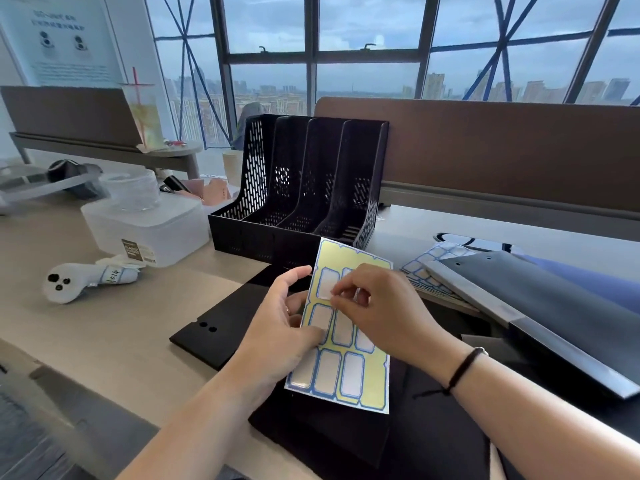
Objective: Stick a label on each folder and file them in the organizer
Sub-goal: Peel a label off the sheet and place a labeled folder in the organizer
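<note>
Your right hand (377, 306) pinched a label (326, 286) on the sticker sheet (349, 344), fingertips closed on its edge, while your left hand (280, 327) gripped the sheet's left side, thumb on top. Both hovered over a black folder (221, 327) lying flat on the tan desk (104, 327). Just behind stood the black organizer (301, 188), its slots unfilled; more folders (540, 306) lay right, before tall city-view windows (363, 46).

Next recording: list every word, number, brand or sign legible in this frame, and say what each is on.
"0014" or close to it, handwritten, uncertain: on the tag around the white controller.
Printed label on the clear plastic box: too small to read.
Wall poster: text blurred, unreadable.
Label sheet held in both hands: stickers blank.
Black organizer: no text visible.
</note>
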`<state>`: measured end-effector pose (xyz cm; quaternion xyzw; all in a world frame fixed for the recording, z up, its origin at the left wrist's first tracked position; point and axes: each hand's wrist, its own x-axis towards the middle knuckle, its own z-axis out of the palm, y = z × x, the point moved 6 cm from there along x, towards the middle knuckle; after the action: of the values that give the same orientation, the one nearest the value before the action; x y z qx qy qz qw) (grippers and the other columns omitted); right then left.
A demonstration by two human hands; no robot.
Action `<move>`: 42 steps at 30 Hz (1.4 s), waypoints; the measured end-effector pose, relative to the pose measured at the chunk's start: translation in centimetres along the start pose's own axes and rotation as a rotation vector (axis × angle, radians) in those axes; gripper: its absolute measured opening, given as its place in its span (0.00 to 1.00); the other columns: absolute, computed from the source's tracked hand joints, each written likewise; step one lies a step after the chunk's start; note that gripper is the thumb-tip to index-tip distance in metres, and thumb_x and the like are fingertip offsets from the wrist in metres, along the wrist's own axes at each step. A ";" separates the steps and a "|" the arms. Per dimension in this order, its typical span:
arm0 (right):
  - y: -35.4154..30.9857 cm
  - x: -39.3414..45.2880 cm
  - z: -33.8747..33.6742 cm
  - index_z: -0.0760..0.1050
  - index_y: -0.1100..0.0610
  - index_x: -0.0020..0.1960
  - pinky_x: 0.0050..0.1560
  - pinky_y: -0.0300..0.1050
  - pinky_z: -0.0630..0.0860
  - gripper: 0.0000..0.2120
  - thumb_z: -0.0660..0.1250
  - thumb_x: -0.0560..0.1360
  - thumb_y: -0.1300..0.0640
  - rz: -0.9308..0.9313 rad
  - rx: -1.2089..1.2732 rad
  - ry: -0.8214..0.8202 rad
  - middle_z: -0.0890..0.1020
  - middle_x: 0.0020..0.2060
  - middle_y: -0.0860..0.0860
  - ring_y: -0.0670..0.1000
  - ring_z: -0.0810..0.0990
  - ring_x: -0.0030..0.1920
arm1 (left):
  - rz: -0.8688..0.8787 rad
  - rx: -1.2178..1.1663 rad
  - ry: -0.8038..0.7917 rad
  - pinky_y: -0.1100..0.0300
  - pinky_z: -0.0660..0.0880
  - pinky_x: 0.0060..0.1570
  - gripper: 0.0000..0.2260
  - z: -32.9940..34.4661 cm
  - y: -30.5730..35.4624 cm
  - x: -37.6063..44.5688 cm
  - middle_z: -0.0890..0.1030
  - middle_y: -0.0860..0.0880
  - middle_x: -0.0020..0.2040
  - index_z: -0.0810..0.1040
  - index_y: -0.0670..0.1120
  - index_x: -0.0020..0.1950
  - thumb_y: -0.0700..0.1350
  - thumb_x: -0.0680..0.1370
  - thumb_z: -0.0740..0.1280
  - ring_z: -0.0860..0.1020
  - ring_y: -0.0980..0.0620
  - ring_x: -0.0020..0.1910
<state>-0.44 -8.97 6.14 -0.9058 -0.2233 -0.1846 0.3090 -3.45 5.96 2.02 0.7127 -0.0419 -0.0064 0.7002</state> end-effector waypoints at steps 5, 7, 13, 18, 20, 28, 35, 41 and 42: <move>-0.6 0.7 0.6 0.81 0.47 0.45 0.39 0.37 0.70 0.02 0.71 0.76 0.53 0.000 0.034 -0.009 0.77 0.34 0.40 0.41 0.75 0.36 | -0.020 -0.034 0.094 0.42 0.81 0.55 0.28 -1.0 0.0 0.4 0.87 0.47 0.50 0.70 0.54 0.68 0.29 0.76 0.69 0.85 0.43 0.50; -0.7 1.0 0.8 0.78 0.46 0.44 0.38 0.37 0.71 0.04 0.69 0.77 0.53 0.027 0.052 -0.013 0.77 0.34 0.39 0.41 0.75 0.35 | -0.012 0.011 0.100 0.42 0.81 0.55 0.25 -1.3 0.0 0.6 0.87 0.47 0.49 0.71 0.55 0.67 0.32 0.77 0.69 0.86 0.44 0.49; -0.9 1.7 0.7 0.74 0.50 0.44 0.34 0.33 0.69 0.06 0.66 0.80 0.55 0.079 0.138 0.042 0.79 0.32 0.43 0.43 0.77 0.33 | -0.013 0.117 0.108 0.37 0.78 0.57 0.26 -2.5 -1.0 1.4 0.87 0.48 0.48 0.71 0.57 0.66 0.30 0.77 0.68 0.85 0.45 0.49; 0.0 2.1 -0.2 0.76 0.52 0.44 0.32 0.36 0.72 0.06 0.66 0.80 0.57 0.184 0.382 0.227 0.82 0.32 0.49 0.46 0.79 0.31 | -0.022 0.131 0.097 0.39 0.79 0.57 0.28 -3.3 -1.6 1.6 0.87 0.49 0.48 0.70 0.60 0.64 0.29 0.76 0.67 0.86 0.46 0.48; 0.0 2.1 -0.8 0.76 0.54 0.45 0.31 0.35 0.70 0.05 0.66 0.80 0.57 0.184 0.447 0.302 0.82 0.31 0.49 0.42 0.76 0.28 | -0.032 0.142 0.113 0.41 0.79 0.56 0.30 -3.9 -1.9 1.6 0.87 0.49 0.47 0.70 0.63 0.62 0.29 0.76 0.67 0.86 0.47 0.48; 0.0 1.6 0.1 0.78 0.52 0.46 0.33 0.36 0.71 0.05 0.66 0.79 0.60 0.146 0.448 0.204 0.81 0.30 0.47 0.41 0.76 0.29 | -0.069 0.317 0.576 0.48 0.77 0.56 0.32 -14.8 -1.2 2.4 0.81 0.42 0.52 0.69 0.56 0.70 0.38 0.70 0.74 0.81 0.41 0.50; -0.9 0.3 3.5 0.77 0.48 0.45 0.37 0.50 0.76 0.06 0.66 0.80 0.57 0.096 0.366 0.020 0.82 0.30 0.49 0.53 0.79 0.31 | -0.193 0.427 0.647 0.44 0.74 0.65 0.35 -24.7 -3.9 3.7 0.79 0.44 0.65 0.67 0.45 0.72 0.36 0.68 0.77 0.79 0.44 0.61; -1.2 0.0 5.8 0.78 0.44 0.46 0.45 0.53 0.80 0.05 0.68 0.79 0.54 0.092 0.307 -0.087 0.83 0.31 0.47 0.52 0.81 0.34 | -0.152 0.909 0.607 0.50 0.69 0.67 0.27 -24.2 -2.3 2.8 0.74 0.42 0.70 0.73 0.45 0.70 0.46 0.72 0.75 0.71 0.42 0.69; -1.3 0.1 6.1 0.78 0.44 0.46 0.45 0.54 0.79 0.05 0.68 0.79 0.53 0.089 0.307 -0.098 0.83 0.32 0.47 0.52 0.81 0.35 | -0.114 0.949 0.574 0.51 0.68 0.67 0.25 -22.9 -1.9 2.4 0.74 0.43 0.70 0.74 0.46 0.69 0.47 0.74 0.74 0.70 0.43 0.70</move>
<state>0.14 -4.13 2.29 -0.8648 -0.2232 -0.0901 0.4406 0.64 28.69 0.66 0.9240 0.1909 0.1697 0.2844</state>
